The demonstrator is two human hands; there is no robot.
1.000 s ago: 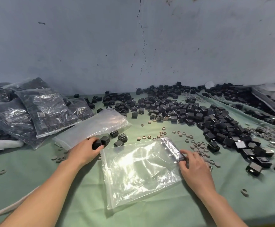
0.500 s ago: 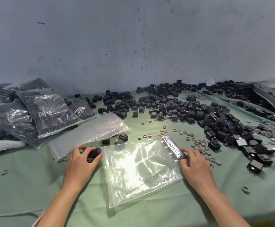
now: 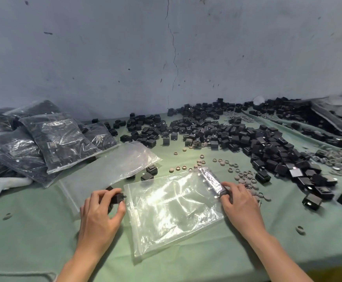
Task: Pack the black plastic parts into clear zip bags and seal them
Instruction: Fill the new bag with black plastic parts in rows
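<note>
The black part (image 3: 116, 197) in the grip of the left hand (image 3: 101, 212) is mostly buried under fingers — shape's anyone's guess. White controller (image 3: 3, 184) and packed bags (image 3: 3, 143) run out of frame at the desk's (image 3: 33, 231) left edge.

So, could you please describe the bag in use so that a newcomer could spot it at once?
On the green cloth, look near the front edge, between the left hand and the right hand. The clear zip bag lies flat there, empty. Unlike the other empty bag behind it, the right hand pinches its zip end.
</note>
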